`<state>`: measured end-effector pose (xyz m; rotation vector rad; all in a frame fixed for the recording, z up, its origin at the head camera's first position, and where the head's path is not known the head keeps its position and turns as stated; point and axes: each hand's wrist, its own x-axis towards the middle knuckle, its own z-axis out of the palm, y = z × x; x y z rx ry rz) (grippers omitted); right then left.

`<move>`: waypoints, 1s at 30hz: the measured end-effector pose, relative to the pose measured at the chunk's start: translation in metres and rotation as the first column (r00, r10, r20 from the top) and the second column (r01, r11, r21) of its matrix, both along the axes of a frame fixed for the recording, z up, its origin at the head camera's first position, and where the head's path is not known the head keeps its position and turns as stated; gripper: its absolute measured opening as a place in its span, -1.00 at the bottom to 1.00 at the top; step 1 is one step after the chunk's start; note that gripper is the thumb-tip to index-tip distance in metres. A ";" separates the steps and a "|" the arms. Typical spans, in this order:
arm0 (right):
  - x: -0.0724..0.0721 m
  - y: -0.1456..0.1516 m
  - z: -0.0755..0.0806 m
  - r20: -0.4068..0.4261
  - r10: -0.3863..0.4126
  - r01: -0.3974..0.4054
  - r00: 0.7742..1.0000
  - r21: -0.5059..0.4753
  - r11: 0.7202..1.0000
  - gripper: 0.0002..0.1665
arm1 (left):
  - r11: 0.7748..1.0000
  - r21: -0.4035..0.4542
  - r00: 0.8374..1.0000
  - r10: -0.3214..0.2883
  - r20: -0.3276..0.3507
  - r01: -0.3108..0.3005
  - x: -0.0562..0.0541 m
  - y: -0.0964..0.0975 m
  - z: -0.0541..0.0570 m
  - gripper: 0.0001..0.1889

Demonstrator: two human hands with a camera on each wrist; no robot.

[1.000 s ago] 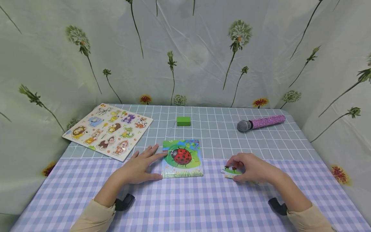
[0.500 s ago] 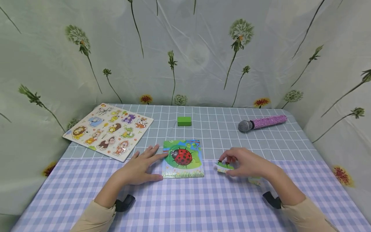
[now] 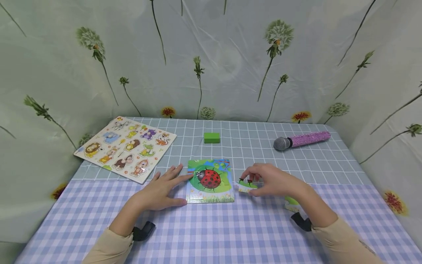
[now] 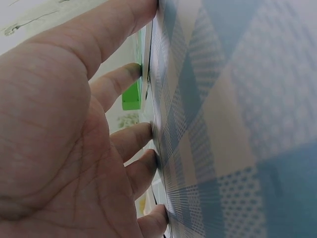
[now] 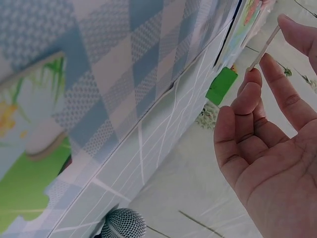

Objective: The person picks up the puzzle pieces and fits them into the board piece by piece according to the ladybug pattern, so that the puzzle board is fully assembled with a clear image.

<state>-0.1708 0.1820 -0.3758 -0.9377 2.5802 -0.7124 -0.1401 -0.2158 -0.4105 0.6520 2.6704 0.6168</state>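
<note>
A square ladybug jigsaw puzzle lies on the checked cloth in the middle of the head view. My left hand rests beside it with fingers spread, index fingertip and thumb at its left edge. Just off the puzzle's right side, my right hand pinches a puzzle piece with green, white and small dark legs on it. The right wrist view has that piece edge-on between thumb and fingertips. A second puzzle piece, partly hidden by the right forearm, lies on the cloth; its green and flowered face fills the left of the right wrist view.
A white board of animal pictures lies at the back left. Behind the puzzle sits a green block. At the back right is a microphone with a glittery pink handle. A flowered curtain closes off the back.
My right hand has carried the pinched piece leftward, closer to the puzzle, uncovering the second piece behind it. The left hand stays at the puzzle's left edge.
</note>
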 end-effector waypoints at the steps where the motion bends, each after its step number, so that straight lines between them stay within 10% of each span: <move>1: 0.000 -0.001 0.000 -0.001 0.002 -0.002 1.000 -0.002 1.000 -0.57 | 1.000 0.001 1.000 0.000 0.000 0.000 0.000 0.000 0.000 -0.11; 30: -0.011 -0.032 -0.004 0.000 0.071 -0.071 0.998 0.010 0.997 -0.56 | 1.000 -0.024 1.000 0.019 -0.016 -0.019 0.000 0.003 0.000 -0.11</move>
